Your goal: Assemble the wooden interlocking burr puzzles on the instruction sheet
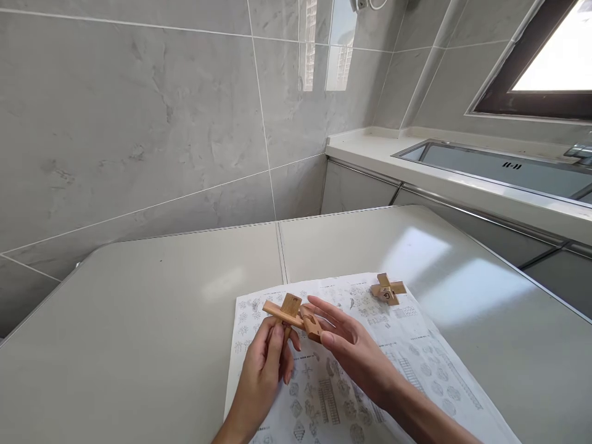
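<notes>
My left hand (266, 364) is closed around partly joined wooden puzzle pieces (280, 313), held just above the printed sheet. One long stick points to the left, and a flat block with small dark marks stands up behind it. A notched wooden puzzle piece (311, 325) sits at the right end of the stick. My right hand (354, 345) has its thumb and fingers at either side of this notched piece, pinching it by its right end. The fingertips behind it are partly hidden.
A printed instruction sheet (324, 364) with small diagrams lies under my hands on a pale table (139, 333). Near its far right corner rests a cross-shaped wooden puzzle assembly (387, 290). Beyond are a tiled wall (139, 111) and a counter with a sink (499, 163).
</notes>
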